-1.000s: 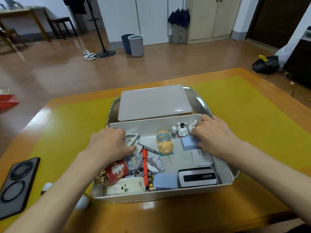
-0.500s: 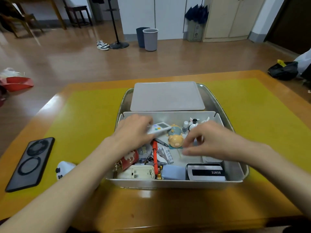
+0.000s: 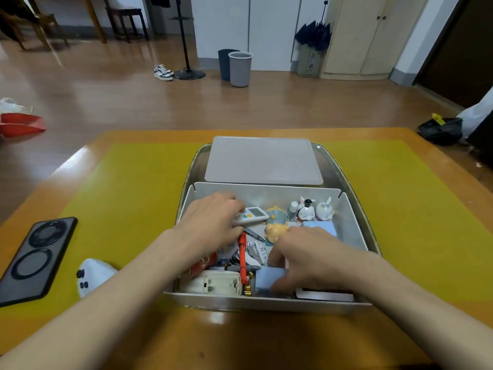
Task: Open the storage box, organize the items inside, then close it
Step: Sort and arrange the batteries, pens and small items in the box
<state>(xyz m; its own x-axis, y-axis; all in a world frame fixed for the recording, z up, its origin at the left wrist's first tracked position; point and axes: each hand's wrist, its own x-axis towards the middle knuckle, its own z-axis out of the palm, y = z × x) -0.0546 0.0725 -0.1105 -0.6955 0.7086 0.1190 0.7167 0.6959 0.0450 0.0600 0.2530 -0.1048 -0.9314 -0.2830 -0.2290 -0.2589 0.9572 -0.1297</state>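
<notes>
The open white storage box (image 3: 266, 303) sits in a metal tray (image 3: 346, 177), with its grey lid (image 3: 262, 161) lying flat behind it. My left hand (image 3: 213, 222) is inside the box at the left, shut on a small white remote (image 3: 254, 214). My right hand (image 3: 306, 257) reaches to the front of the box and grips a light-blue block (image 3: 268, 280). A second blue block (image 3: 321, 227) lies by the right wall. Small figurines (image 3: 314, 209), a yellow pig toy (image 3: 276, 231), an orange pen (image 3: 242, 256) and a white power adapter (image 3: 213, 284) fill the rest.
A black phone (image 3: 37, 257) lies face down on the yellow mat (image 3: 128, 182) at the left. A white game controller (image 3: 92, 275) sits beside my left forearm. The wooden table edge runs along the front. Bins and a coat stand are on the floor beyond.
My right hand moved from the back right of the box to the front and took hold of the light-blue block there. My left hand lifted the white remote toward the back.
</notes>
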